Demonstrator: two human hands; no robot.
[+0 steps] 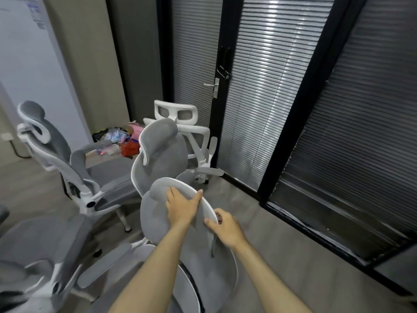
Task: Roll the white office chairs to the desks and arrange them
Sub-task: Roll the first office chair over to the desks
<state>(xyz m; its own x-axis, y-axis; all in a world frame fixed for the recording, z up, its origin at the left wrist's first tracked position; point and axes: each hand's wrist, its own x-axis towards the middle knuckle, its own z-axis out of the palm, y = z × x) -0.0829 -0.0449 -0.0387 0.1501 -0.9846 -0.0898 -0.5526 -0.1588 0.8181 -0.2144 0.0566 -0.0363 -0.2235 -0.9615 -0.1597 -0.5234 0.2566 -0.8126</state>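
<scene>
1. Both hands grip the nearest chair's headrest [171,188] — left hand [182,206] laid over its top, right hand [223,229] curled round its white rim.
2. Three more chairs crowd close by; the chair ahead [162,154] nearly touches, so a push risks casters or armrests snagging.
3. Steering by the headrest alone may tilt it — no desks show.

Grey mesh chair [158,222], white plastic rim

Grey floor [259,224], bare beside the black-framed glass door [225,109]. Four white office chairs: nearest chair [198,256] well short of the door, second [161,152] beyond it, third [194,141] against the door, fourth [67,159] far left. Colourful clutter pile [121,141] left of the door.
</scene>
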